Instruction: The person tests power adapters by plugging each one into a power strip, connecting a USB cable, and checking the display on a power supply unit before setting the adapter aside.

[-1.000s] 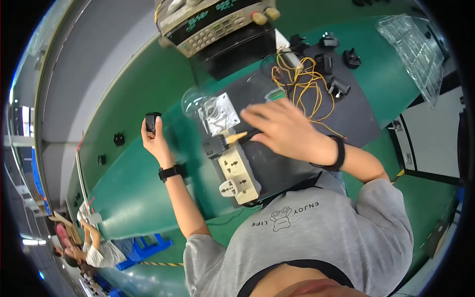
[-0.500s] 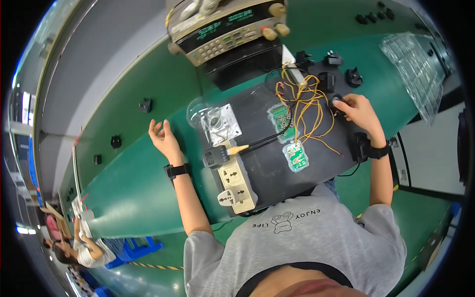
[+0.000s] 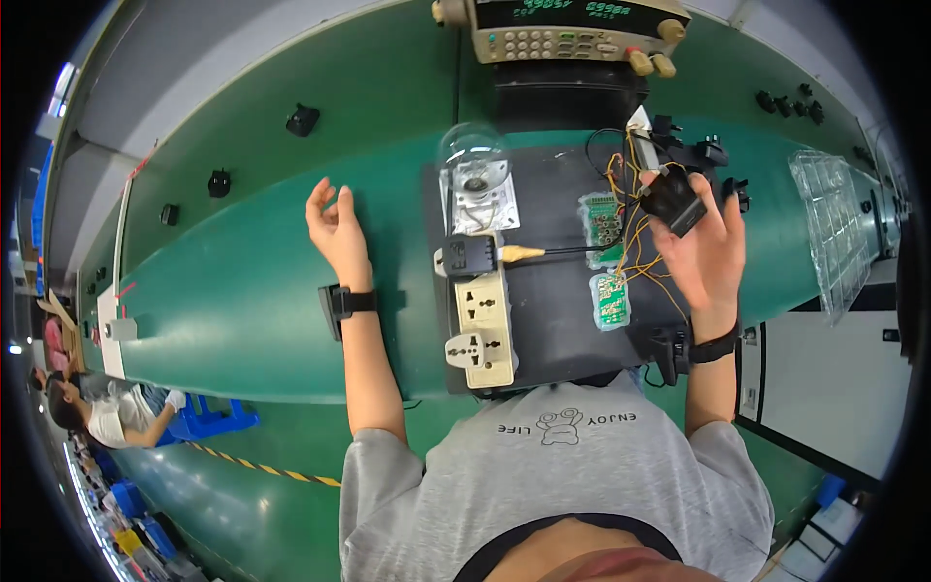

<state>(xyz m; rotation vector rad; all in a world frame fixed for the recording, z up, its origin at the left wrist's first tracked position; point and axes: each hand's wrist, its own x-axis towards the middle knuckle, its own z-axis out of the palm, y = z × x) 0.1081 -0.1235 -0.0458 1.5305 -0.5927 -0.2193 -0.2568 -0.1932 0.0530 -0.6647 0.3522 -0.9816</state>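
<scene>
My right hand (image 3: 703,257) holds a black power adapter (image 3: 676,202) between thumb and fingers, lifted over the yellow wires (image 3: 635,233) and the right part of the dark mat (image 3: 553,310). Empty, with its fingers loosely curled and apart, my left hand (image 3: 337,228) is over the green table left of the mat. A grey-black adapter (image 3: 470,256) with a yellow-ended black cord is plugged into the cream power strip (image 3: 485,335). Two green circuit boards, an upper one (image 3: 603,228) and a lower one (image 3: 611,301), lie below and beside the wires.
A bench power instrument (image 3: 572,39) stands at the back. Behind the strip is a clear glass dome (image 3: 473,155) on a metal plate. More black adapters (image 3: 713,150) sit at the mat's far right. A clear plastic tray (image 3: 834,228) lies right; a person (image 3: 112,412) is far left.
My right hand has picked up the black adapter and brought it left over the wires. My left hand stays empty beside the mat. The whole view has turned and shifted.
</scene>
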